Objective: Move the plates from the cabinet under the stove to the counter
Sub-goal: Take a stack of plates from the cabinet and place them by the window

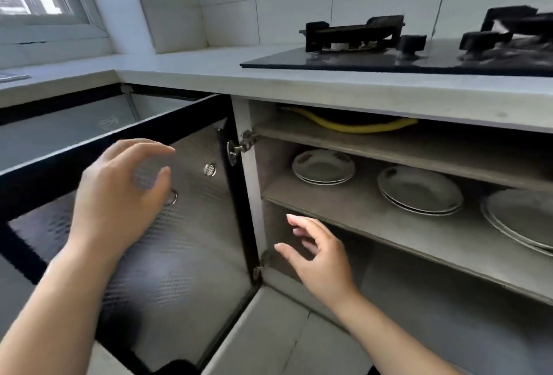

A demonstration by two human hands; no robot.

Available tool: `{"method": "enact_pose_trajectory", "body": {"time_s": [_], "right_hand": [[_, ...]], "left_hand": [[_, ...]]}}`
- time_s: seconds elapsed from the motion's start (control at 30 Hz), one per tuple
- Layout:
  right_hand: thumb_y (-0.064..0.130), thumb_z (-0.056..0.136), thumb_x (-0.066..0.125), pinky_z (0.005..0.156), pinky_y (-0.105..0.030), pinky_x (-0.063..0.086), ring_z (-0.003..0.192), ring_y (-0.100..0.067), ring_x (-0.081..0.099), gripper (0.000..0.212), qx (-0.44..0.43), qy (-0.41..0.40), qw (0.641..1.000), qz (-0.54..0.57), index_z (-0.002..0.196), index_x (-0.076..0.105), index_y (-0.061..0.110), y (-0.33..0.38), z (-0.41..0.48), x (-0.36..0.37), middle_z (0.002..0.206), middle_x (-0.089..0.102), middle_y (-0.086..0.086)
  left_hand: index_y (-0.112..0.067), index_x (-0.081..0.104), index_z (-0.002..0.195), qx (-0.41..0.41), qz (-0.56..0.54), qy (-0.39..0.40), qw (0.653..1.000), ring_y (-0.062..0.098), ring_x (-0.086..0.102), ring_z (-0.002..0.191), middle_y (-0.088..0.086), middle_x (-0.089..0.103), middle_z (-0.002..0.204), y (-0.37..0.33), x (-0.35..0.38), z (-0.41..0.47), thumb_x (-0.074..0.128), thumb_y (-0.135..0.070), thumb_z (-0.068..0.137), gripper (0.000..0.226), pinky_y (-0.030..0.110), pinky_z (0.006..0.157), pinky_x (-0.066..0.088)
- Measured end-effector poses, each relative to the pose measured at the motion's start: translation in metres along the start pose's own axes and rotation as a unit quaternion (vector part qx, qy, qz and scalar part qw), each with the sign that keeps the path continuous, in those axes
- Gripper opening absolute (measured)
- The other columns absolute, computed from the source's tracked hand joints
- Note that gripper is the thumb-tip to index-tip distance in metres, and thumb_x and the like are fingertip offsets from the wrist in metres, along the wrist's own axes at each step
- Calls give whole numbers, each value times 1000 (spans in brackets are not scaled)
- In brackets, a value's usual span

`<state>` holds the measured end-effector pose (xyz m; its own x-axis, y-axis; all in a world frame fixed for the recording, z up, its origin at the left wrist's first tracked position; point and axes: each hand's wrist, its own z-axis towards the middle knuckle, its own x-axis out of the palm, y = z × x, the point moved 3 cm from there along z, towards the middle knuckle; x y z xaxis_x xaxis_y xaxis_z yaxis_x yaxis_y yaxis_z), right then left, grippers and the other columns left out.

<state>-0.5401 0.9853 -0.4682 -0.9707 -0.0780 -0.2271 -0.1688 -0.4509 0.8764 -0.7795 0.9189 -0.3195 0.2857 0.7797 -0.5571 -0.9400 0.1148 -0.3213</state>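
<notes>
Your plates sit in three short stacks on the middle shelf [344,204] of the open cabinet [254,183] under the stove [389,57]. There is a small stack [323,166] at the back left, a wider stack [419,189] beside it, and the largest stack [520,219] at the right, partly cut off by the frame edge.

They look like glazed ceramic, so expect them to be stiff, breakable, slick at the rim and fairly heavy as a stack. I would lift one stack at a time, with fingers slid under the rim and thumb on top. Mind the shelf above, which leaves little headroom.

Your left hand [119,192] hangs in front of the inside face of the swung-out door [185,255], fingers loosely spread and holding nothing. Your right hand [317,252] reaches toward the cabinet opening just below the shelf's front edge, fingers loosely spread and empty, short of any plate. The desk [194,72] left of the stove is where they go.
</notes>
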Motion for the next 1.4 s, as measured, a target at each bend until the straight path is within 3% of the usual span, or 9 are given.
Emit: {"method": "enact_pose_trajectory", "body": {"time_s": [0.1, 0.2, 0.37, 0.57, 0.67, 0.83, 0.97, 1.1, 1.4], "right_hand": [[33, 76, 74, 87, -11, 40, 103, 6, 52, 44, 23, 16, 998, -63, 117, 58, 35, -22, 4, -43, 115, 57, 21], [43, 82, 64, 91, -3, 28, 115, 5, 45, 50, 41, 50, 987, -147, 129, 51, 28, -42, 9, -81, 127, 51, 18], [46, 87, 57, 98, -13, 25, 127, -8, 39, 56, 60, 80, 955, -280, 136, 44, 23, -78, 26, -132, 139, 44, 9], [44, 88, 56, 106, -26, 26, 132, -19, 37, 57, 62, 110, 915, -384, 137, 42, 19, -120, 76, -140, 145, 39, -1], [44, 88, 56, 107, -28, 28, 132, -21, 38, 58, 45, 120, 899, -418, 137, 42, 17, -138, 105, -126, 146, 38, -5], [39, 89, 57, 107, -30, 30, 132, -25, 38, 57, 72, 140, 876, -456, 137, 41, 14, -157, 141, -102, 146, 37, -10], [37, 89, 56, 102, -32, 35, 130, -26, 39, 56, 95, 137, 859, -485, 138, 41, 14, -159, 163, -92, 146, 38, -10], [35, 90, 56, 93, -35, 42, 126, -27, 44, 53, 64, 112, 850, -511, 137, 42, 17, -176, 188, -81, 146, 38, -6], [21, 89, 55, 102, -31, 33, 131, -26, 38, 49, 40, 143, 838, -525, 136, 42, 12, -212, 231, -60, 147, 34, -8]], "left_hand": [[-23, 67, 99, 27, -12, 79, 996, 12, 57, 94, -7, 62, 104, -43, 48, -5, 68, -8, 76, 28, 18, 82, 37], [-22, 66, 104, 29, -25, 145, 989, 17, 58, 100, -5, 62, 112, -75, 97, -11, 67, -14, 79, 27, 27, 80, 41], [-26, 62, 109, 65, -29, 251, 965, 17, 59, 95, -7, 59, 111, -101, 181, -23, 64, -26, 79, 29, 33, 75, 50], [-22, 56, 121, 103, 9, 348, 932, 24, 58, 99, 1, 58, 109, -75, 270, -19, 60, -36, 81, 42, 35, 70, 51], [-23, 53, 125, 109, 6, 369, 923, 27, 57, 105, 4, 57, 117, -57, 311, -10, 59, -38, 80, 47, 40, 80, 50], [-24, 49, 130, 118, -2, 394, 911, 27, 51, 117, 5, 50, 133, -36, 357, 11, 60, -35, 82, 51, 36, 89, 45], [-24, 51, 127, 142, -27, 410, 900, 25, 52, 115, 5, 50, 132, -25, 372, 25, 60, -34, 81, 48, 34, 88, 45], [-21, 54, 124, 193, -28, 370, 908, 26, 52, 114, 5, 52, 129, -23, 395, 36, 62, -34, 80, 47, 35, 88, 47], [-21, 47, 130, 192, 5, 402, 895, 23, 44, 122, 3, 46, 135, 0, 447, 35, 57, -34, 85, 49, 35, 97, 42]]}}
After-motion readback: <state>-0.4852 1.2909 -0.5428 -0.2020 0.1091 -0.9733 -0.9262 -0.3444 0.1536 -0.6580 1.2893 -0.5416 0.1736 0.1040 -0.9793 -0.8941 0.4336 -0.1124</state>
